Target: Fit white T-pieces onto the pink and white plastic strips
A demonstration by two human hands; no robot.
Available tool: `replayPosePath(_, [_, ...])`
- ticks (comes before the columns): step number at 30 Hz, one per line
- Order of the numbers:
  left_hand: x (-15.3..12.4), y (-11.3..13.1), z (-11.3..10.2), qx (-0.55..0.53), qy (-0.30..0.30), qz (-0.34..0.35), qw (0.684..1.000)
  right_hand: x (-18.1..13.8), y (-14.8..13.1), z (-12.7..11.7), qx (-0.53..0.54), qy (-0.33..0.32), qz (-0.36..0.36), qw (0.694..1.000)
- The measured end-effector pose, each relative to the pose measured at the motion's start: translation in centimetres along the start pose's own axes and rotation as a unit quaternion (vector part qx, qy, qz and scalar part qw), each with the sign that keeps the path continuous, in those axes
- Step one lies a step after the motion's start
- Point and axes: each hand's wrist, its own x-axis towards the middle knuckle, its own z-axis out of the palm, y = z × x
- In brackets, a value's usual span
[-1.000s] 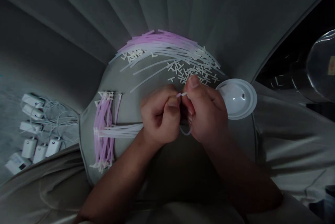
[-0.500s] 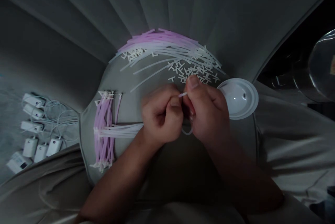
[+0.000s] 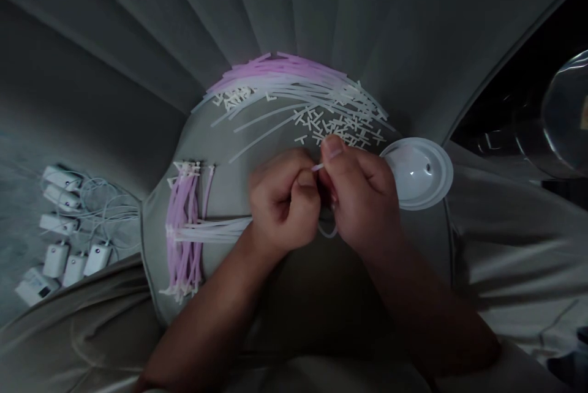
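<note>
My left hand [image 3: 283,204] and my right hand [image 3: 361,194] meet above a round grey cushion [image 3: 257,136], both closed in a pinch. Between their fingertips sits a thin pale tube [image 3: 318,167], whose clear loop [image 3: 327,232] hangs out below my right hand. A small white connector seems to sit at the tube's tip, too small to be sure. Just beyond my fingers lies a scatter of small white T-shaped connectors [image 3: 342,125]. Long pink and clear tubes [image 3: 285,78] arc along the cushion's far edge.
A bundle of pink tubes with connectors [image 3: 182,240] and a sheaf of clear tubes [image 3: 211,229] lie left of my left hand. A white round lid [image 3: 420,172] rests at the right. Several small white boxes with wires [image 3: 64,228] lie far left. A clear globe [image 3: 567,117] shows at right.
My right thumb has slid down slightly over the tube's tip, and the hands have pressed a little closer. The rest lies as before.
</note>
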Motion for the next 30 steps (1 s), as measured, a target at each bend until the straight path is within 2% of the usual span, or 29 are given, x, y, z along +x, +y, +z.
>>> replayPosePath(17, [0.06, -0.39, -0.02, -0.001, 0.0, 0.006, 1.0, 0.05, 0.13, 0.18, -0.062, 0.013, -0.033, 0.997])
replayPosePath(25, [0.17, -0.37, 0.04, 0.01, 0.001, 0.029, 1.0, 0.01, 0.33, 0.41, -0.058, 0.02, -0.07, 0.996])
replayPosePath(30, [0.25, -0.58, -0.13, 0.041, -0.014, 0.053, 0.998, -0.01, 0.11, 0.43, -0.095, 0.029, -0.092, 0.991])
